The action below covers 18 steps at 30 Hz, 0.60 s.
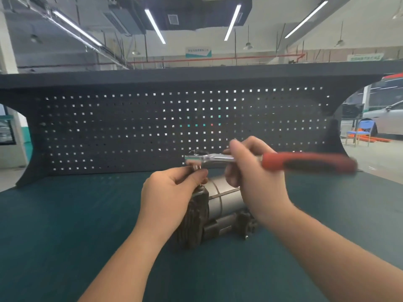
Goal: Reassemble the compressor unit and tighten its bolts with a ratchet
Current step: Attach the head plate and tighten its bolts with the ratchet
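Note:
The compressor unit (220, 205), a grey metal cylinder with a dark finned end, lies on the green bench mat (65, 214) at centre. Above it my right hand (253, 179) grips the shaft of a ratchet (305, 162) with a red and black handle that points right. The ratchet's chrome head sits just above the compressor's top edge. My left hand (170, 192) pinches the socket under that head, fingers curled around it. The bolt below is mostly hidden by my left fingers.
A dark perforated tool board (152, 127) stands upright along the back of the bench. Past its right end are a blue chair (359, 131) and a parked grey car (386, 118) on the workshop floor.

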{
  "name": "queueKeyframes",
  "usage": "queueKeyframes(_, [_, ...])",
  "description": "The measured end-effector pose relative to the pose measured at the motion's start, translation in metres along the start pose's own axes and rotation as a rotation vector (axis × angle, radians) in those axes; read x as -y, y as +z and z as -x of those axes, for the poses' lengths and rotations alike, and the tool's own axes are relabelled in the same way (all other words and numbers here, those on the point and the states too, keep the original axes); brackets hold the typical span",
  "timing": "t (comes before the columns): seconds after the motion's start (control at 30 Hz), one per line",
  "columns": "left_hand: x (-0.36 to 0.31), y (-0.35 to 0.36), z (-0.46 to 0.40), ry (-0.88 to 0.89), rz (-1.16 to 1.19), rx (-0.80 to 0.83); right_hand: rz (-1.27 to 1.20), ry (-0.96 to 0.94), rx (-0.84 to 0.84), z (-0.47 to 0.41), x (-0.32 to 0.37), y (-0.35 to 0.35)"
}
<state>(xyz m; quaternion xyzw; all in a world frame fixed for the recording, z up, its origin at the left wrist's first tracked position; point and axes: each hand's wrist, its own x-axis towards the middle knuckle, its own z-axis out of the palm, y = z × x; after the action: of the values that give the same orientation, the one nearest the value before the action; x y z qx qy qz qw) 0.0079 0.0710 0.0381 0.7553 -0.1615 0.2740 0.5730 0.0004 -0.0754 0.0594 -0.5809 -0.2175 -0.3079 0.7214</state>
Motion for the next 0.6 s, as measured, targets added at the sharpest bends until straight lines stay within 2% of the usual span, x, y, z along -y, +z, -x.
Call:
queueKeyframes(0.07, [-0.001,0.0,0.0,0.004,-0.03,0.007,-0.48,0.473,0.006,-0.017,-0.001,-0.008])
queueKeyframes(0.1, [-0.002,0.0,0.001,0.004,-0.048,0.012,-0.607,0.595,-0.016,-0.02,-0.004,-0.011])
queueKeyframes(0.13, [-0.003,0.0,0.001,0.004,-0.062,0.013,-0.663,0.623,-0.051,-0.021,-0.008,-0.012])
queueKeyframes(0.17, [-0.003,0.001,0.002,0.003,-0.062,0.01,-0.675,0.585,-0.081,-0.019,-0.012,-0.011])
queueKeyframes(0.23, [-0.004,0.001,0.002,-0.003,-0.019,0.0,-0.551,0.354,-0.154,-0.009,-0.015,-0.008])
queueKeyframes(0.33, [-0.005,0.002,0.003,-0.008,0.032,0.002,0.116,-0.181,-0.194,0.01,-0.009,-0.004])
queueKeyframes(0.4, [-0.004,0.002,0.003,-0.014,0.051,0.011,0.338,-0.37,-0.126,0.018,-0.005,0.0])
queueKeyframes(0.47, [-0.003,0.003,0.002,-0.018,0.051,0.011,0.363,-0.363,-0.095,0.019,-0.002,0.0])
queueKeyframes(0.5, [-0.002,0.002,0.002,-0.018,0.049,0.007,0.317,-0.302,-0.085,0.019,0.0,0.001])
queueKeyframes(0.6, [0.0,0.002,-0.001,-0.006,0.025,-0.001,-0.095,0.068,-0.036,0.006,0.001,0.001])
